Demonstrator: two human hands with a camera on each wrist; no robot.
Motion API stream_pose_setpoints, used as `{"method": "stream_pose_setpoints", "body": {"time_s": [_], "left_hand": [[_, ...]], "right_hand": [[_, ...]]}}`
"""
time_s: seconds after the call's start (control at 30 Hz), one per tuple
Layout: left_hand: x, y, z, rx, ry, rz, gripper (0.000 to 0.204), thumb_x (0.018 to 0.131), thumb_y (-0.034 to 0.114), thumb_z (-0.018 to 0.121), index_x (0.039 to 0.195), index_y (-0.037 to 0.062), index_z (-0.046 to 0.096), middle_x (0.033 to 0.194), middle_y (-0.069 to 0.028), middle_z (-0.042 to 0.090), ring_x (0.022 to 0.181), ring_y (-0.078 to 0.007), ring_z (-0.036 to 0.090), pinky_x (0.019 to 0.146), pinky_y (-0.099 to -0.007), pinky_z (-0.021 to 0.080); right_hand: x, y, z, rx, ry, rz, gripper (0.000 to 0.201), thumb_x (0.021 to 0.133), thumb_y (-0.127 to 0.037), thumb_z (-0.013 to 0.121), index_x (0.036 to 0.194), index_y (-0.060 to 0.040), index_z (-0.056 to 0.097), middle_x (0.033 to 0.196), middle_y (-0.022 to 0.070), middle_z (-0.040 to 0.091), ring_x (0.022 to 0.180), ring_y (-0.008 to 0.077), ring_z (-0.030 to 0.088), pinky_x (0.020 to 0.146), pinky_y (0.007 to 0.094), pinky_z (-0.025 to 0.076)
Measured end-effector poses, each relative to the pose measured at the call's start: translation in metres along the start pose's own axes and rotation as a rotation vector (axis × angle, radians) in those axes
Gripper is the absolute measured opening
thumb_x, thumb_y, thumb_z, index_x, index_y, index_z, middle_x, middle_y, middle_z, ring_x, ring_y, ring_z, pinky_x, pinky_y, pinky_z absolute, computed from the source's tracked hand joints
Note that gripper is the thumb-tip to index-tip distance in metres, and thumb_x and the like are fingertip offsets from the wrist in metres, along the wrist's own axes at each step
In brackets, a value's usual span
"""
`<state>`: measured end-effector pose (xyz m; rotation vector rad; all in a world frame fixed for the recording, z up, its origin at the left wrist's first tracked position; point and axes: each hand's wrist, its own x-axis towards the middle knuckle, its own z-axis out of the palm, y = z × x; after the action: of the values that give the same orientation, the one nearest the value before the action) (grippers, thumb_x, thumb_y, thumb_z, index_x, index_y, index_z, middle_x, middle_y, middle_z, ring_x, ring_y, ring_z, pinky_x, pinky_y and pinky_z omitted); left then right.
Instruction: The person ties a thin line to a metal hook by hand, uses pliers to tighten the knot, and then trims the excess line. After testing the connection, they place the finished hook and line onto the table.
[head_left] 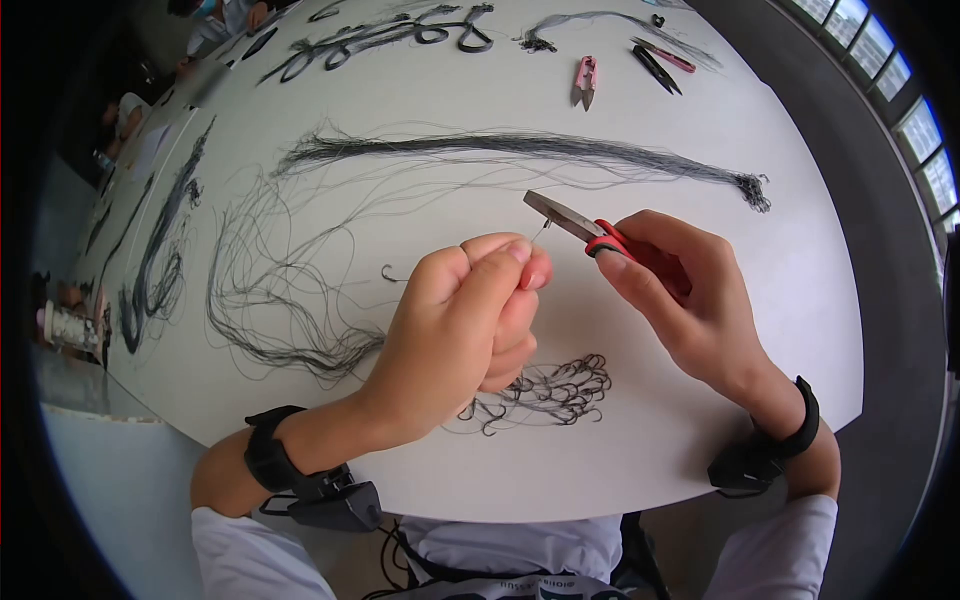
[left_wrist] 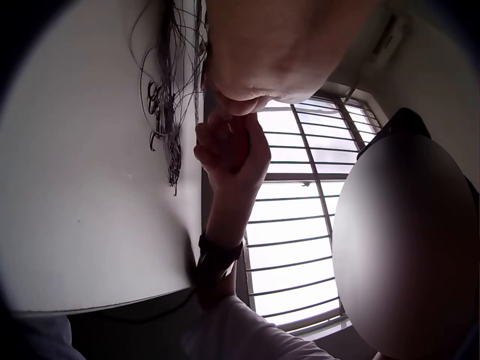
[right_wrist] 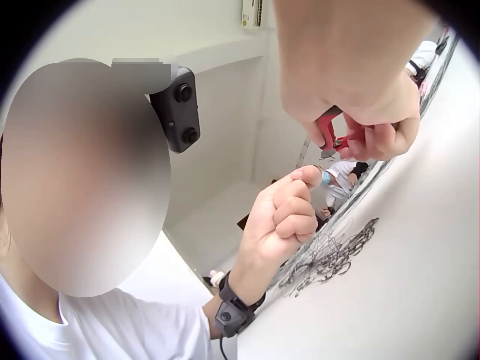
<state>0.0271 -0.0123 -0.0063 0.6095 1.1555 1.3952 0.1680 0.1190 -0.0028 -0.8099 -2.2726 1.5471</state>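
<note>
My left hand [head_left: 470,310] pinches a thin fishing line [head_left: 541,236] between thumb and forefinger, with its other fingers curled into the palm. A small dark piece on the line stands just above the fingertips, close under the blades. My right hand [head_left: 685,290] grips red-handled thread snips [head_left: 562,216], blades pointing up and left. In the right wrist view the red handle [right_wrist: 327,124] shows under the right hand's fingers. A pile of dark fish hooks [head_left: 570,388] lies on the table below the left hand. One fish hook [head_left: 392,274] sticks out left of that hand.
A long bundle of dark line [head_left: 520,148] lies across the white table [head_left: 720,430], knotted at its right end. Loose line [head_left: 255,345] spreads to the left. Pink snips [head_left: 586,82] and black snips [head_left: 656,68] lie farther back. Another person [head_left: 215,25] sits at the far left.
</note>
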Motion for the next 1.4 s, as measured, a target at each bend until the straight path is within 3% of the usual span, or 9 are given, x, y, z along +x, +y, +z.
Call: {"method": "stream_pose_setpoints", "body": {"time_s": [0.1, 0.3, 0.37, 0.5, 0.77, 0.97, 1.03, 1.07, 1.4], "left_hand": [[-0.001, 0.001, 0.000, -0.023, -0.002, -0.008, 0.024, 0.098, 0.023, 0.033, 0.077, 0.0104, 0.037, 0.049, 0.0093, 0.018, 0.036, -0.0023, 0.011, 0.035, -0.0223, 0.010], [-0.001, 0.000, -0.002, -0.033, -0.005, 0.002, 0.024, 0.098, 0.022, 0.033, 0.078, 0.0105, 0.037, 0.049, 0.0095, 0.018, 0.036, -0.0023, 0.011, 0.035, -0.0223, 0.010], [-0.001, 0.000, -0.002, -0.035, -0.009, -0.003, 0.024, 0.098, 0.022, 0.033, 0.078, 0.0105, 0.038, 0.049, 0.0095, 0.018, 0.036, -0.0023, 0.011, 0.035, -0.0223, 0.010], [-0.001, 0.000, -0.002, -0.051, -0.015, -0.011, 0.023, 0.098, 0.022, 0.033, 0.078, 0.0104, 0.038, 0.049, 0.0096, 0.018, 0.036, -0.0024, 0.011, 0.035, -0.0224, 0.010], [0.000, 0.003, -0.003, -0.068, -0.054, -0.025, 0.024, 0.098, 0.021, 0.031, 0.077, 0.0109, 0.035, 0.048, 0.0089, 0.017, 0.035, -0.0029, 0.011, 0.034, -0.0228, 0.009], [-0.002, 0.014, -0.008, -0.056, -0.212, -0.022, 0.027, 0.098, 0.019, 0.027, 0.073, 0.0103, 0.031, 0.047, 0.0085, 0.015, 0.035, -0.0032, 0.010, 0.033, -0.0233, 0.009], [-0.002, 0.018, -0.008, -0.053, -0.273, -0.047, 0.027, 0.098, 0.018, 0.026, 0.072, 0.0102, 0.030, 0.046, 0.0084, 0.015, 0.034, -0.0032, 0.010, 0.032, -0.0235, 0.009], [-0.003, 0.020, -0.008, -0.049, -0.315, -0.051, 0.028, 0.098, 0.017, 0.026, 0.071, 0.0104, 0.030, 0.046, 0.0084, 0.016, 0.034, -0.0032, 0.010, 0.032, -0.0236, 0.009], [-0.007, 0.024, -0.015, -0.179, -0.511, -0.184, 0.028, 0.098, 0.020, 0.029, 0.072, 0.0094, 0.033, 0.048, 0.0085, 0.018, 0.038, -0.0035, 0.013, 0.036, -0.0224, 0.012]], "right_hand": [[0.000, 0.006, 0.007, -0.219, 0.176, -0.316, 0.022, 0.083, -0.017, 0.061, 0.078, 0.0037, 0.060, 0.053, 0.0056, 0.046, 0.048, 0.0113, 0.037, 0.044, 0.0269, 0.029], [-0.001, 0.001, 0.002, -0.260, 0.166, -0.309, 0.020, 0.081, -0.015, 0.062, 0.079, 0.0043, 0.060, 0.054, 0.0090, 0.048, 0.047, 0.0139, 0.038, 0.044, 0.0278, 0.031], [0.000, -0.003, -0.005, 0.010, -0.018, 0.017, 0.022, 0.082, -0.017, 0.061, 0.079, 0.0047, 0.060, 0.053, 0.0078, 0.046, 0.047, 0.0126, 0.038, 0.044, 0.0277, 0.030], [0.000, 0.008, 0.006, -0.190, 0.173, -0.295, 0.029, 0.085, -0.025, 0.059, 0.078, 0.0034, 0.060, 0.054, -0.0028, 0.039, 0.051, 0.0056, 0.033, 0.045, 0.0252, 0.024], [0.000, -0.002, -0.005, -0.031, -0.059, -0.007, 0.029, 0.087, -0.026, 0.058, 0.085, 0.0026, 0.061, 0.056, -0.0027, 0.040, 0.053, 0.0049, 0.033, 0.047, 0.0244, 0.028], [0.005, 0.025, -0.004, -0.263, 0.142, -0.253, 0.024, 0.083, -0.022, 0.061, 0.094, -0.0011, 0.058, 0.064, 0.0051, 0.052, 0.056, 0.0161, 0.045, 0.054, 0.0285, 0.035], [0.002, 0.026, -0.002, -0.709, 0.184, -0.551, 0.025, 0.079, -0.017, 0.062, 0.100, -0.0043, 0.055, 0.076, 0.0082, 0.055, 0.075, 0.0250, 0.051, 0.070, 0.0346, 0.039], [-0.001, 0.022, -0.002, -0.736, 0.090, -0.425, 0.030, 0.077, -0.018, 0.063, 0.103, -0.0062, 0.052, 0.087, 0.0086, 0.052, 0.090, 0.0265, 0.047, 0.083, 0.0383, 0.035], [-0.008, 0.009, -0.001, -0.425, 0.116, -0.647, 0.030, 0.080, -0.018, 0.064, 0.105, -0.0029, 0.055, 0.099, 0.0109, 0.054, 0.091, 0.0252, 0.051, 0.083, 0.0339, 0.039]]}}
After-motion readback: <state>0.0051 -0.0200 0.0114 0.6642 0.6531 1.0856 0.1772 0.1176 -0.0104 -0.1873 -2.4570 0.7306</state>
